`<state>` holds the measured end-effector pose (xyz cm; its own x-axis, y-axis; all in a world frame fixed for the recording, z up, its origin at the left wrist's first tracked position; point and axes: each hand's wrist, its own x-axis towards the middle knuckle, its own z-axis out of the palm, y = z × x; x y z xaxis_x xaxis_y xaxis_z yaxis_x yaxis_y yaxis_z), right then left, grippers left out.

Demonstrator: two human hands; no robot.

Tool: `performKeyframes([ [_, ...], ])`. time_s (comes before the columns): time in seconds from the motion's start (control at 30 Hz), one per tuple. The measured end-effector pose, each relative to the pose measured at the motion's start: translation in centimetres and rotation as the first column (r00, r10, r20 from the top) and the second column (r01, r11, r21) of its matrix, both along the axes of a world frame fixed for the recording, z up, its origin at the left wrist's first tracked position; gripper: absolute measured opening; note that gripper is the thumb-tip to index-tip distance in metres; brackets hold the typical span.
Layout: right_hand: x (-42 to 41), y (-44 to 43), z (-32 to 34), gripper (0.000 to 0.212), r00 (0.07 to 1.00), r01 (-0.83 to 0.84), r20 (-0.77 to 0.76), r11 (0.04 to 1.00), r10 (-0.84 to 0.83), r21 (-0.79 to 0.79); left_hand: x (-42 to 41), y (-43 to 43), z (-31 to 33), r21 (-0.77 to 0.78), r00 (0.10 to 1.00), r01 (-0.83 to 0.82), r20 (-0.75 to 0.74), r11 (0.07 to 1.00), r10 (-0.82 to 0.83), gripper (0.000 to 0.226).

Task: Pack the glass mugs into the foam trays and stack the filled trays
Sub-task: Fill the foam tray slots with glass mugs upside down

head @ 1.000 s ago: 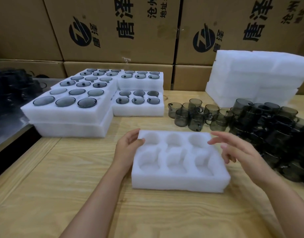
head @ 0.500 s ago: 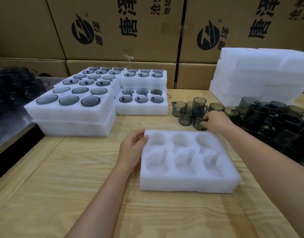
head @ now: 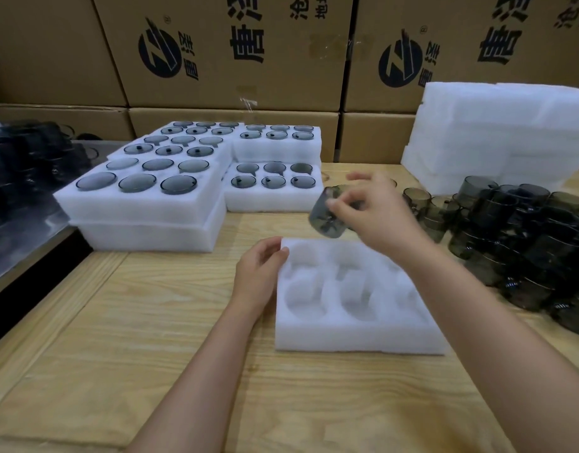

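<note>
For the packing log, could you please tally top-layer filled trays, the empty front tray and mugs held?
Filled white foam trays, top layer: 5
Empty white foam tray: 1
Grey glass mug, right hand: 1
Total: 7

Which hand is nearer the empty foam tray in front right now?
Left. The left hand holds the empty foam tray by its far left corner. The right hand is off it, holding a glass mug in the air over the tray's far edge.
</note>
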<state>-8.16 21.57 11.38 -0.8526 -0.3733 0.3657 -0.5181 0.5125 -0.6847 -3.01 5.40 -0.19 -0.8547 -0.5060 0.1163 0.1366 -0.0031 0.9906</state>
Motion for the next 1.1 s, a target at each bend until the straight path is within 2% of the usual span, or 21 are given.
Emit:
performKeyframes([
  [0.1, 1.5, -1.9, -0.5, 0.027, 0.995, -0.093, 0.054, 0.992, 0.089, 0.081, 0.1, 0.0, 0.2, -0.006, 1.0, 0.016, 0.001, 1.0, -0.016, 0.019],
  [0.2, 1.5, -2.5, -1.3, 0.026, 0.992, -0.124, 0.043, 0.975, 0.118, 0.187, 0.1, 0.0, 0.2, -0.019, 1.0, 0.021, 0.014, 1.0, -0.021, 0.023],
  [0.4, 0.8, -3.0, -2.7, 0.021, 0.954, -0.252, -0.094, 0.931, 0.285, 0.264, 0.3, 0.1, 0.4, -0.028, 1.0, 0.026, 0.018, 0.999, -0.026, 0.019],
  [0.5, 0.3, -3.0, -4.2, 0.017, 0.934, -0.306, -0.07, 0.885, 0.35, 0.351, 0.3, 0.1, 0.4, -0.045, 1.0, 0.02, 0.022, 0.999, -0.019, 0.02],
  [0.57, 0.3, -3.0, -5.4, 0.013, 0.939, -0.312, -0.033, 0.887, 0.343, 0.34, 0.3, 0.1, 0.4, -0.042, 1.0, 0.019, 0.012, 0.999, -0.018, 0.02],
  [0.63, 0.6, -3.0, -6.0, 0.023, 0.953, -0.296, 0.021, 0.918, 0.301, 0.264, 0.4, 0.2, 0.4, -0.03, 1.0, 0.022, -0.001, 0.999, -0.022, 0.02],
  [0.7, 0.7, -2.9, -6.3, 0.042, 0.957, -0.291, 0.074, 0.921, 0.282, 0.259, 0.4, 0.3, 0.4, -0.042, 1.0, 0.029, -0.005, 0.999, -0.029, 0.021],
  [0.77, 0.6, -2.8, -6.5, 0.054, 0.941, -0.335, 0.101, 0.856, 0.322, 0.394, 0.3, 0.2, 0.2, -0.058, 0.999, 0.041, 0.001, 0.997, -0.041, 0.015],
  [0.83, 0.6, -2.8, -6.9, 0.061, 0.923, -0.362, 0.109, 0.735, 0.369, 0.574, 0.3, 0.2, 0.1, -0.038, 0.997, 0.072, 0.002, 0.997, -0.072, 0.018],
  [0.93, 0.7, -2.7, -7.1, 0.07, 0.922, -0.347, 0.111, 0.667, 0.37, 0.659, 0.2, 0.1, 0.1, -0.013, 0.995, 0.1, -0.007, 0.995, -0.1, 0.02],
  [1.0, 0.7, -2.6, -7.0, 0.073, 0.914, -0.379, 0.146, 0.671, 0.378, 0.637, 0.2, 0.1, 0.1, -0.01, 0.995, 0.103, -0.014, 0.995, -0.103, 0.019],
  [1.03, 0.5, -2.6, -6.8, 0.07, 0.9, -0.428, 0.192, 0.706, 0.392, 0.564, 0.2, 0.2, 0.1, -0.015, 0.995, 0.097, -0.012, 0.995, -0.097, 0.018],
  [1.1, -0.3, -2.5, -6.1, 0.058, 0.882, -0.449, 0.278, 0.858, 0.381, 0.251, 0.1, 0.2, -0.1, -0.024, 0.998, 0.061, 0.007, 0.998, -0.061, 0.02],
])
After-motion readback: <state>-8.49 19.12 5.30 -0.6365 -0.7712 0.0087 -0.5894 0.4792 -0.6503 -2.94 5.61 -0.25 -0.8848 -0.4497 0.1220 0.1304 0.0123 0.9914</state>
